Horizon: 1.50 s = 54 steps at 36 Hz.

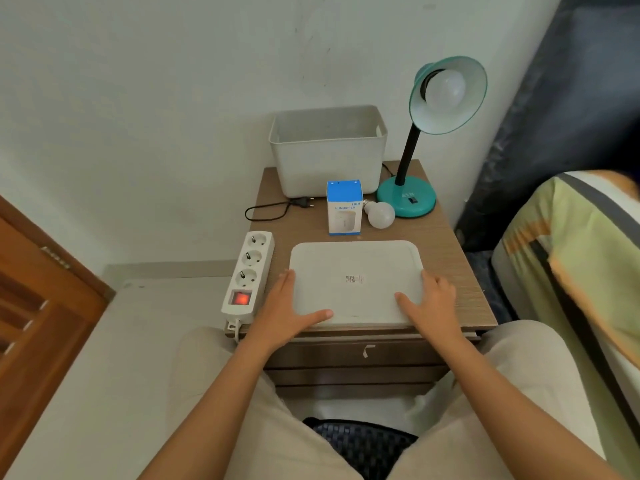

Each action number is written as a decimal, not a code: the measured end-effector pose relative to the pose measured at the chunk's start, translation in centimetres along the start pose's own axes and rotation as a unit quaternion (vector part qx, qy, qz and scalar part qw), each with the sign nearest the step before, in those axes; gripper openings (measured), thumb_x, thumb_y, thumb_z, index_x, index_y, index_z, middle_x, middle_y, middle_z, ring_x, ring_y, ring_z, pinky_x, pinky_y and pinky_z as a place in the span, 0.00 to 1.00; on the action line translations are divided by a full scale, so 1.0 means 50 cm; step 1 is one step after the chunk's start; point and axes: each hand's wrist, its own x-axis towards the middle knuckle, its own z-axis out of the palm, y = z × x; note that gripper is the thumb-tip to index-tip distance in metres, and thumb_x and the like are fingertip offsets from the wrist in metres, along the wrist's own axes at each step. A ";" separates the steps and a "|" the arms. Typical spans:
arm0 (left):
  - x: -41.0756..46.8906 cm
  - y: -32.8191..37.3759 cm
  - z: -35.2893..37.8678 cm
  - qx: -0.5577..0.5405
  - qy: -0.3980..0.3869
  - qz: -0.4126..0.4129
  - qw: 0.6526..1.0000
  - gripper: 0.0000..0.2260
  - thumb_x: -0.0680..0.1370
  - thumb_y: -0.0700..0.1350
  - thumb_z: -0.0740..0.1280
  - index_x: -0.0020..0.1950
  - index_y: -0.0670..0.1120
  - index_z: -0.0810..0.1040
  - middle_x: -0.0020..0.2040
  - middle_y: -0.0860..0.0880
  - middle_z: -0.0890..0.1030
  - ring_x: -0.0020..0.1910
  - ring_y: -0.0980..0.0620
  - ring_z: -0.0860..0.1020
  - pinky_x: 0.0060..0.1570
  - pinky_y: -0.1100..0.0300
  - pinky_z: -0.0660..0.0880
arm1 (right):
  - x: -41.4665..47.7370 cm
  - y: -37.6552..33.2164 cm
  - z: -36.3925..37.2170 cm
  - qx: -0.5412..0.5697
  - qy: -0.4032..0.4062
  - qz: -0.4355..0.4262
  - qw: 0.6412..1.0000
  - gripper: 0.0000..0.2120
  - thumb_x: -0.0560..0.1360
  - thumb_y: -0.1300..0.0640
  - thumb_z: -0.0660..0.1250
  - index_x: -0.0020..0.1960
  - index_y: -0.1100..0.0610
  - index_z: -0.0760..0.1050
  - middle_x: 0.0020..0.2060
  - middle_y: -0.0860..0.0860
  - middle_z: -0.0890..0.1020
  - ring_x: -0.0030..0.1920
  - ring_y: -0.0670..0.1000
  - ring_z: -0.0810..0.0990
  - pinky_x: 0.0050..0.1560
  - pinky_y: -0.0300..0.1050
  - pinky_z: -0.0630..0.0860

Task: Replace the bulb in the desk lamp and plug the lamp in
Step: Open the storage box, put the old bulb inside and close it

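On the worktop (pixel 446 244), head view: everything for the task is laid out on the small brown stand, nothing yet picked up.
Hands: left hand (pixel 289 306) and right hand (pixel 433 299) lie flat with fingers spread on the two near corners of a white lid (pixel 356 282); neither pinches anything.
Lamp: the teal desk lamp (pixel 408 199) stands at the far right corner, a bulb (pixel 445 90) seated in its shade.
Spare bulb: a loose bulb (pixel 381 213) lies on its side between the blue box (pixel 344 207) and the lamp base, just beside both.
Plug: the black plug (pixel 304 201) lies unplugged by the bin, near the power strip (pixel 249 271), whose switch glows red.
Risk: the round spare may roll if nudged; the strip looks live, so plugging in before the bulb is seated seems unwise.
Containers: the grey bin (pixel 329 133) shows nothing inside from here; the box is closed, contents unseen.
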 end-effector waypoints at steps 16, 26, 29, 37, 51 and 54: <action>0.362 0.124 -0.245 0.007 0.159 0.048 0.986 0.48 0.69 0.65 0.67 0.77 0.45 0.45 0.78 0.48 0.42 0.77 0.52 0.42 0.74 0.52 0.49 | 0.264 -0.152 -0.033 0.014 -0.018 -0.082 0.996 0.27 0.75 0.55 0.65 0.70 0.60 0.62 0.68 0.58 0.68 0.68 0.56 0.64 0.68 0.46 0.60; 0.525 0.128 -0.271 -0.099 0.141 -0.006 0.985 0.54 0.65 0.63 0.73 0.77 0.42 0.44 0.78 0.45 0.49 0.77 0.49 0.50 0.73 0.53 0.52 | 0.358 -0.151 0.037 -0.007 -0.058 -0.076 0.995 0.28 0.73 0.53 0.67 0.69 0.60 0.64 0.64 0.57 0.70 0.65 0.55 0.67 0.66 0.46 0.63; 0.539 0.122 -0.264 -0.121 0.155 0.002 0.980 0.52 0.66 0.60 0.74 0.77 0.43 0.46 0.77 0.45 0.54 0.75 0.47 0.55 0.71 0.54 0.56 | 0.361 -0.150 0.049 0.009 -0.052 -0.069 0.996 0.27 0.73 0.53 0.67 0.68 0.60 0.64 0.63 0.56 0.71 0.63 0.54 0.68 0.65 0.45 0.65; 0.537 0.120 -0.270 -0.136 0.149 -0.011 0.979 0.52 0.61 0.64 0.75 0.76 0.45 0.54 0.74 0.45 0.62 0.72 0.46 0.63 0.70 0.49 0.63 | 0.358 -0.163 0.027 0.045 0.008 -0.073 0.996 0.25 0.71 0.55 0.70 0.64 0.63 0.69 0.58 0.59 0.75 0.58 0.56 0.73 0.60 0.46 0.68; 0.525 0.125 -0.280 -0.166 0.143 -0.005 0.976 0.50 0.57 0.69 0.74 0.72 0.49 0.61 0.69 0.47 0.68 0.67 0.47 0.69 0.65 0.47 0.69 | 0.406 -0.392 -0.107 0.141 0.093 -0.251 0.953 0.24 0.71 0.52 0.70 0.64 0.56 0.69 0.55 0.51 0.73 0.51 0.46 0.69 0.50 0.37 0.64; 0.533 0.112 -0.278 -0.183 0.145 -0.006 0.972 0.49 0.54 0.71 0.74 0.69 0.52 0.63 0.65 0.50 0.72 0.63 0.49 0.73 0.62 0.46 0.73 | 0.466 -0.438 -0.103 0.148 0.053 -0.219 0.963 0.25 0.71 0.52 0.70 0.65 0.56 0.69 0.56 0.51 0.74 0.50 0.47 0.71 0.44 0.39 0.67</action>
